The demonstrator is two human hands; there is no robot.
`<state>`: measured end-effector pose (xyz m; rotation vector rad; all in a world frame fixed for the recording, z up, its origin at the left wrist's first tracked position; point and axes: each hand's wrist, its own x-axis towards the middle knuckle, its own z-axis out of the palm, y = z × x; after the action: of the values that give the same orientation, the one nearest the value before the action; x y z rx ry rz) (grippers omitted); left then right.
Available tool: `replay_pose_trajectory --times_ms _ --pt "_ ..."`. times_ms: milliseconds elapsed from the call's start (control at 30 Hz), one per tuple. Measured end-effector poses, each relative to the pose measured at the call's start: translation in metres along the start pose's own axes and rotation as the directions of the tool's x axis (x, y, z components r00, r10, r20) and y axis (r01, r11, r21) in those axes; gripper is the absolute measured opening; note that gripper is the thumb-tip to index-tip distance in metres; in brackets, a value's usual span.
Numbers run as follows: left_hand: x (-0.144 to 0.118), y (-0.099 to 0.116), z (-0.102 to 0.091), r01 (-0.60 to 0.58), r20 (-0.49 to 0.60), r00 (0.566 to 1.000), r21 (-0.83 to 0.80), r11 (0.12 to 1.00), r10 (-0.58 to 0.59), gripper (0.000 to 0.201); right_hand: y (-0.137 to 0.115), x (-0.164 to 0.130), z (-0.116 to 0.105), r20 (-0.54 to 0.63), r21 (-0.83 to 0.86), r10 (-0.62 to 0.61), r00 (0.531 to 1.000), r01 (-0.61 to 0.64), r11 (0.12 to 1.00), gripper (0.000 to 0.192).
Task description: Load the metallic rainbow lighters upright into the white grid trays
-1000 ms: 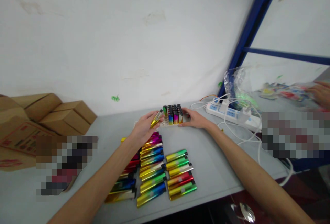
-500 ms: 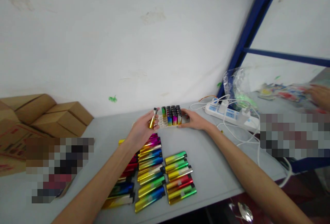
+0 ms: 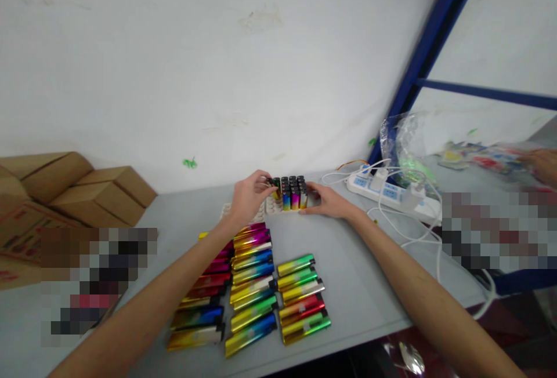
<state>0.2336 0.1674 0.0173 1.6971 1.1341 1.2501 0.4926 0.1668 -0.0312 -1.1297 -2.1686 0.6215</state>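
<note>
At grey table (image 3: 348, 268) by white wall (image 3: 278, 76), pinches metallic disposable lighter (image 3: 276, 193) between thumb and fingertips of left hand (image 3: 248, 197), over white holed tray (image 3: 273, 208); curves right hand (image 3: 329, 200), thumb and fingers parted, beside upright lighters (image 3: 295, 195)

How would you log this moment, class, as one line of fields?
left hand: pinching lighter at white tray | right hand: at tray's right end, beside upright lighters | loose lighters: lying in columns on table
</note>
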Motion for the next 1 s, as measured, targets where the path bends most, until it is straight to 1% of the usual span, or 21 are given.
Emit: replay_pose_trajectory --times_ms 100,200,367,433,500,633,733,833,900,967,1000 --pt "0.001 -0.004 0.002 -0.075 0.01 0.997 0.057 0.996 0.075 0.029 0.0 0.0 0.0 0.002 0.016 -0.005 1.0 0.005 1.0 0.079" --pt "0.002 -0.007 0.005 -0.156 0.051 0.987 0.172 0.973 0.15 0.026 -0.001 0.0 0.0 0.001 0.011 0.003 1.0 -0.003 1.0 0.079" --pt "0.007 -0.009 0.009 -0.222 0.099 0.975 0.286 0.932 0.201 0.023 -0.001 0.0 0.001 0.004 -0.003 0.007 1.0 -0.007 1.0 0.079" --pt "0.01 -0.008 0.009 -0.232 0.122 0.972 0.32 0.919 0.203 0.019 -0.001 0.0 0.001 0.003 0.011 -0.002 1.0 0.002 1.0 0.079" --pt "0.013 -0.007 0.008 -0.218 0.151 0.973 0.333 0.917 0.177 0.018 -0.001 0.0 0.001 0.002 0.034 -0.015 1.0 0.014 0.999 0.078" --pt "0.017 -0.005 0.004 -0.181 0.203 0.971 0.28 0.943 0.126 0.028 -0.001 0.001 0.001 0.009 0.068 -0.022 1.0 0.021 0.997 0.078" --pt "0.017 -0.004 0.004 -0.142 0.18 0.978 0.225 0.964 0.102 0.035 0.0 0.001 0.001 0.009 0.061 -0.021 1.0 0.02 0.998 0.081" --pt "0.015 -0.001 0.002 -0.072 0.154 0.987 0.171 0.983 0.045 0.039 0.0 0.001 0.001 0.004 0.064 -0.032 0.999 0.032 0.997 0.081" --pt "0.01 0.005 -0.001 -0.039 0.108 0.994 0.128 0.991 0.025 0.044 0.0 0.001 0.001 0.006 0.071 -0.031 0.999 0.031 0.997 0.081" --pt "0.0 0.016 -0.004 -0.055 0.039 0.998 0.109 0.993 0.051 0.044 0.001 0.001 0.001 0.006 0.066 -0.027 1.0 0.027 0.997 0.081" --pt "-0.009 0.022 -0.004 -0.084 0.016 0.996 0.124 0.989 0.083 0.04 0.001 0.001 0.001 0.004 0.059 -0.029 1.0 0.028 0.998 0.081"
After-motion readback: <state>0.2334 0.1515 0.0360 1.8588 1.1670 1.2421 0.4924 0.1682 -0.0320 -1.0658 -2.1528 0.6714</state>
